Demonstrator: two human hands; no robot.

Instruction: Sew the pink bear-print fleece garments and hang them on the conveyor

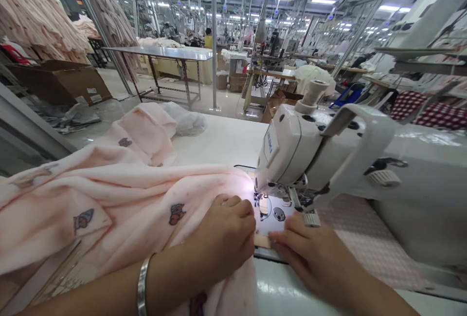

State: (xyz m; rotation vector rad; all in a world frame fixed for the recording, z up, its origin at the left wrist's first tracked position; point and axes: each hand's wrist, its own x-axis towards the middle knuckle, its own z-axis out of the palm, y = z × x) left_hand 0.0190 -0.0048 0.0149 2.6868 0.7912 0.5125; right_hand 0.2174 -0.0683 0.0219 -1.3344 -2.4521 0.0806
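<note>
The left hand (229, 226) has its fingers curled tightly on the pink fabric (146, 194), gripping it just beside the lit needle area of the white sewing machine (288, 145). The right hand (314, 252) lies at the edge of the needle plate (265, 225), fingers bent; whether it pinches anything cannot be told. The printed fabric spreads in folds leftward across the white worktable (226, 138), near a crumpled plastic bag (188, 122). Beyond stand a metal-legged table (168, 53), a cardboard box (69, 80) and racks of hanging pink garments (32, 19).
</note>
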